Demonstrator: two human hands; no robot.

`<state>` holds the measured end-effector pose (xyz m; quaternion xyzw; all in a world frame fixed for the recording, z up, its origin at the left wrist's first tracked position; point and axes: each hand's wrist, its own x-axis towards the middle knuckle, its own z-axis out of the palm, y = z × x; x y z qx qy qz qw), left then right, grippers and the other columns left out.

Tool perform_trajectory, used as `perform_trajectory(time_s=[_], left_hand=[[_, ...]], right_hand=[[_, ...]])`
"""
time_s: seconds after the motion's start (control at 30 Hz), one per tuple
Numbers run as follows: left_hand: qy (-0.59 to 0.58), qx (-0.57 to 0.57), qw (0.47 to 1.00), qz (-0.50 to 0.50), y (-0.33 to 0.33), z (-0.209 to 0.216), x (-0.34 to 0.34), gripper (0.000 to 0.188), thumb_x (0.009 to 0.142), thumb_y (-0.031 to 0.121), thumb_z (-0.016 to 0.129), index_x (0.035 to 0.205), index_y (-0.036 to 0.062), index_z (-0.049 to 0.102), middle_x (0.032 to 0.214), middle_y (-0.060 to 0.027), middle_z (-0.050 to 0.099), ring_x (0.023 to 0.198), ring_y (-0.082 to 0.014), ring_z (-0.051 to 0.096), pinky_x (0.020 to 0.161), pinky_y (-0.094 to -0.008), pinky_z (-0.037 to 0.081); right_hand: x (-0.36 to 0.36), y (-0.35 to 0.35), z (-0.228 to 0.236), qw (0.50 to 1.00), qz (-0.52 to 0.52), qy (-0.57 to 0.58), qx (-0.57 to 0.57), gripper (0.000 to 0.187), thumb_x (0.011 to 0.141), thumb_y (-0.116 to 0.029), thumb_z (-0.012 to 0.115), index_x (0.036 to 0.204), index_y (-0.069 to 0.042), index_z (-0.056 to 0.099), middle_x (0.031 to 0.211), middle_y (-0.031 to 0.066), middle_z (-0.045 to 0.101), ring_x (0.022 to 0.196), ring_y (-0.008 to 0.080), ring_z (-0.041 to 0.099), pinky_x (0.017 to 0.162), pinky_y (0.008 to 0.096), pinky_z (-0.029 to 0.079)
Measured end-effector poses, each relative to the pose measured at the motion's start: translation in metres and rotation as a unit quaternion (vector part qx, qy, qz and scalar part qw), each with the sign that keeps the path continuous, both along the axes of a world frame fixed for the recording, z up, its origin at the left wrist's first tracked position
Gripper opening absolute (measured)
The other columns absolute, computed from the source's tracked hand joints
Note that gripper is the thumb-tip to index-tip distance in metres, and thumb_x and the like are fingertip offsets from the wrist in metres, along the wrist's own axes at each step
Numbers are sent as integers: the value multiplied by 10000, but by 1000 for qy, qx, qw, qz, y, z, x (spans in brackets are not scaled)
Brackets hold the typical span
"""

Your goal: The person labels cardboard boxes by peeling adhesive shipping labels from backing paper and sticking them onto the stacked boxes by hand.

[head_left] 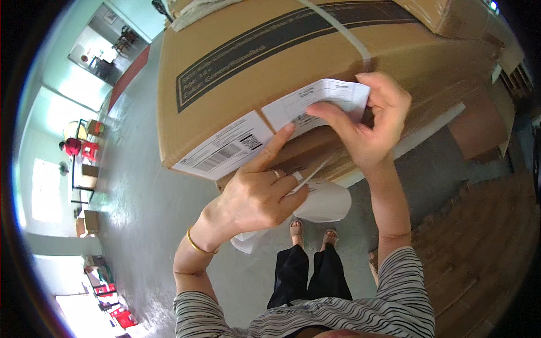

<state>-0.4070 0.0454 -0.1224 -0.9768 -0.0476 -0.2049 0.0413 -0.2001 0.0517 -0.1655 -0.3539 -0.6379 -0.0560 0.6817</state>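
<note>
A large brown carton [231, 110] with a dark printed panel stands in front of me. One white shipping label [217, 155] lies flat on its near side, towards the left corner. Beside it, a second white label [282, 110] is partly against the carton, its right end lifted and curved. My right hand [375, 124] pinches that raised end, thumb across the label's front. With its index finger stretched out, my left hand [253, 194] touches the second label's lower left corner. Its other fingers curl around a white paper strip [321, 201] that hangs below in a loop.
A pale strap [338, 25] crosses the carton's top. Another carton [422, 11] sits at the upper right. Flattened cardboard [479, 236] covers the right side. Grey floor [146, 225] stretches to the left, with tables, boxes and red stools [90, 150] along the far wall.
</note>
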Motion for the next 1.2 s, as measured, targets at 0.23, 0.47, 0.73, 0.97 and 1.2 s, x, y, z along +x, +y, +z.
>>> perform_trajectory(time_s=[0.23, 0.47, 0.73, 0.97, 1.2], left_hand=[[-66, -33, 997, 30, -12, -4, -7, 164, 525, 87, 658, 687, 62, 652, 485, -5, 459, 492, -147, 569, 1055, -490, 425], [-52, -154, 987, -13, -42, -31, -22, 199, 574, 123, 661, 760, 52, 670, 564, -28, 525, 663, -187, 636, 951, -427, 507], [205, 39, 976, -66, -112, -38, 13, 131, 613, 199, 627, 517, 114, 604, 515, -23, 532, 516, -204, 576, 789, -412, 481], [195, -3, 977, -91, -144, -39, 20, 84, 594, 165, 626, 543, 99, 639, 557, -21, 536, 513, -196, 592, 863, -458, 491], [-50, -194, 979, 30, -140, -20, -26, 178, 602, 94, 674, 774, 57, 655, 672, -70, 610, 646, -271, 645, 831, -396, 536]], right_hand=[[23, -26, 11, 977, -135, 126, -107, 754, 671, -133, 860, 1261, -28, 403, 767, 27, 585, 589, 80, 532, 568, 212, 470], [9, -29, 6, 822, 434, 298, -219, 341, 936, -184, 568, 1203, 12, 490, 986, 201, 669, 916, 260, 676, 796, 363, 561], [-22, -77, 11, 918, 289, 167, -215, 396, 911, -151, 545, 1241, 52, 461, 1107, 192, 610, 1041, 253, 593, 928, 373, 462], [-32, -121, 9, 794, 468, 69, -382, 157, 861, -111, 642, 979, -8, 631, 946, 91, 644, 904, 162, 613, 800, 300, 478], [1, -151, -3, 779, 511, 141, -334, 519, 726, -360, 799, 1060, -10, 614, 988, 99, 649, 907, 199, 616, 812, 332, 474]])
